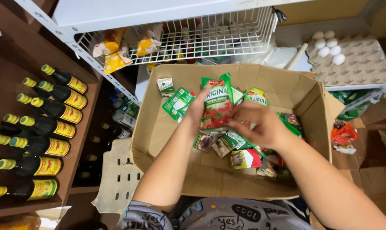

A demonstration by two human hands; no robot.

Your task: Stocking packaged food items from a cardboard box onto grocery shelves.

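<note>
Down in the middle sits an open cardboard box (159, 127), its flaps spread, holding a loose heap of small sachets (227, 145) in green, red and white along its right half, while the left part of its floor lies bare. Both hands work inside it. The left hand (197, 108) has its grip closed on a tall green-and-red sauce pouch (217, 102), pinching it by the left edge so it stands upright above the heap. The right hand (257, 123) curls over the pile just beside that pouch, fingers bent around a thin green strip of packets; its grip looks closed on them, though the fingertips are hidden under the palm. More green packets (178, 102) lean against the back wall of the box. Above the box hangs a white wire basket (244, 38) that holds yellow snack bags (112, 51) and a few bottles. To the left, a brown wooden shelf (14, 72) carries rows of dark sauce bottles (52, 110) with yellow caps, lying with necks pointing left. At upper right a grey egg tray (359, 68) holds five white eggs (329, 47) in its far corner.
</note>
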